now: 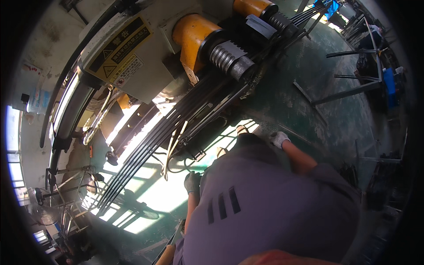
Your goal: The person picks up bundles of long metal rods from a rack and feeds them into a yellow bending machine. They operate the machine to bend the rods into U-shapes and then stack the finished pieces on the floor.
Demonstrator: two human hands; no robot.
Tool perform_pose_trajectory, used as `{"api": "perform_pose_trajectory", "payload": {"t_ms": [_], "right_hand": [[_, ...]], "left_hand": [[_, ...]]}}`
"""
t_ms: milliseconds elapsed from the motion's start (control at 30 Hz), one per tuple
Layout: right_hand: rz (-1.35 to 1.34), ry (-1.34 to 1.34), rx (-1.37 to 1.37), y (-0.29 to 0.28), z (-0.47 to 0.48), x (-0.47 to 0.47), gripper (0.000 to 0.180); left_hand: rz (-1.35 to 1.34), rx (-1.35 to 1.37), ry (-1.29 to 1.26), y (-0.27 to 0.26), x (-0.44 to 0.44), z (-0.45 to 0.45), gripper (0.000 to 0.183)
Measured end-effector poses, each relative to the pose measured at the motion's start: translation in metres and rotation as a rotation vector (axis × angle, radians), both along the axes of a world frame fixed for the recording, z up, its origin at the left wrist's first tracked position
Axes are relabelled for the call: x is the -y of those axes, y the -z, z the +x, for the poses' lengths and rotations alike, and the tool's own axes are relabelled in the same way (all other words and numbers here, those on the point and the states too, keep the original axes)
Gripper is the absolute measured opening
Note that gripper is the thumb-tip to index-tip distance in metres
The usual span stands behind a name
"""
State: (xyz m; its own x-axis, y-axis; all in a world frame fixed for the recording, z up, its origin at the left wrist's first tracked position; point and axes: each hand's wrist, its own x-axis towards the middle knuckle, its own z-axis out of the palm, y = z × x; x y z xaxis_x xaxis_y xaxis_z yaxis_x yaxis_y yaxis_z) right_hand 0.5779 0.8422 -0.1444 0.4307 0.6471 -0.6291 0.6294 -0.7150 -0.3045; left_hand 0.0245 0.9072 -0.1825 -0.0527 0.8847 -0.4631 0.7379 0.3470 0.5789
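Note:
Both my hands wear knitted work gloves and hang beside my grey shirt. My left hand (192,182) is low beside my body, nearest to a row of several long, dark metal tubes (139,149) and a cable loop. Its fingers are partly hidden, and no object shows in it. On the other side, my right hand (280,138) hangs above the green floor (281,106) with its fingers curled; nothing shows in it, though the palm faces away. The tubes lie side by side along a machine with orange housings (195,31).
A ribbed black cylindrical die (232,58) sits by the orange housing. The grey machine cover (132,66) bears warning labels. Metal frames (347,92) stand at the right. A pedestal fan (43,205) is at the lower left. Sunlit patches (159,192) mark the floor.

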Motion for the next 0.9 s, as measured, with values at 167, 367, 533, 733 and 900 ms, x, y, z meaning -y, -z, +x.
{"api": "perform_pose_trajectory", "payload": {"t_ms": [167,367,533,733,900], "right_hand": [[-0.008,-0.065,-0.038,-0.001,-0.003,-0.051,0.04],[0.054,-0.189,-0.045,-0.008,0.01,-0.075,0.044],[-0.006,0.066,-0.115,0.012,0.034,-0.028,0.046],[-0.144,0.199,-0.131,0.063,0.057,0.053,0.047],[-0.166,0.381,-0.198,0.069,0.062,0.075,0.046]], "left_hand": [[-0.108,0.199,-0.276,-0.018,-0.003,0.003,0.02],[-0.169,0.633,-0.801,-0.01,-0.02,0.004,0.021],[-0.077,0.405,-0.409,-0.016,-0.042,0.031,0.022],[-0.068,0.395,-0.398,-0.054,-0.064,0.082,0.025],[0.115,0.009,0.143,-0.06,-0.068,0.094,0.015]]}}
